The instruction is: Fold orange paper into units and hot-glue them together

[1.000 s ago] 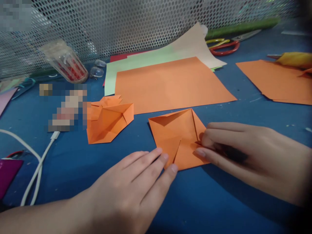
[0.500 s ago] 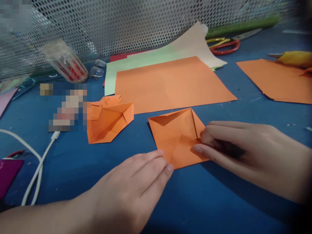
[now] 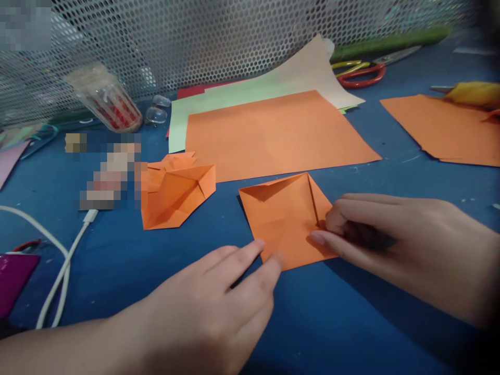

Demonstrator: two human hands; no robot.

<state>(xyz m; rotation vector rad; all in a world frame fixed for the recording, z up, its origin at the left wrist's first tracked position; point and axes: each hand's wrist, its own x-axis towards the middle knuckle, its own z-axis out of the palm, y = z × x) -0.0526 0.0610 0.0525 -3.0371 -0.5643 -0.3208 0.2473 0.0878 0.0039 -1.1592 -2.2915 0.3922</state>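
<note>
A small folded orange paper (image 3: 285, 219) lies on the blue table (image 3: 312, 323) in front of me. My left hand (image 3: 211, 307) rests flat beside it, its fingers stretched out, the fingertips pressing the paper's near-left edge. My right hand (image 3: 394, 245) comes in from the right with curled fingers, pinching the paper's right corner between thumb and fingers. A second folded orange piece (image 3: 175, 195) lies apart to the left.
Large orange sheet (image 3: 273, 135) on green and beige sheets behind. More orange paper (image 3: 449, 130) at right, red-handled scissors (image 3: 363, 73) at the back. A plastic jar (image 3: 103, 99), a white cable (image 3: 62, 265) and a mesh screen (image 3: 195, 36) stand to the left and rear.
The paper's lower flap has been pressed flat, so its centre crease no longer shows. My left fingers shifted slightly along the near edge. My right hand stayed on the right corner.
</note>
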